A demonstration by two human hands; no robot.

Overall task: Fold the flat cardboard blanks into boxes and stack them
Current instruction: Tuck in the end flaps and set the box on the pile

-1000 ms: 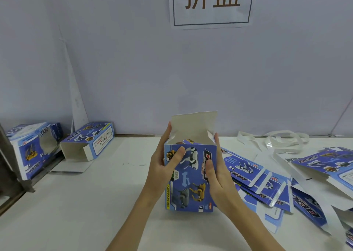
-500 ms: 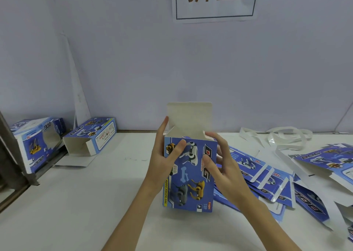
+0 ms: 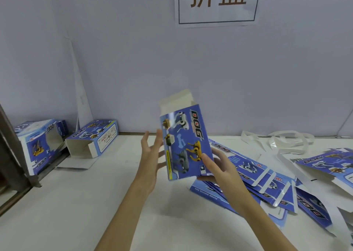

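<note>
One blue box is up off the white table, tilted a little to the left, its printed front toward the camera. That face shows several toy robot dogs in white, yellow and grey, a pale bone shape in the middle, and the word "DOG" running down the right side in red and black. A thin yellow strip runs along the lower left edge. The top is unclosed: a plain white flap stands up behind the opening, and the bare cardboard inside is visible.

The right hand grips the box at its lower right corner, thumb pressed on the front face and fingers curled behind and under it. The left hand is beside the box's left edge with fingers straight and spread; whether they touch the side cannot be told.

To the right, a loose pile of flat blanks in the same blue print lies fanned over the table, with white paper strips behind it. At the far left, two folded boxes lie near the wall. A sign with two characters hangs above.
</note>
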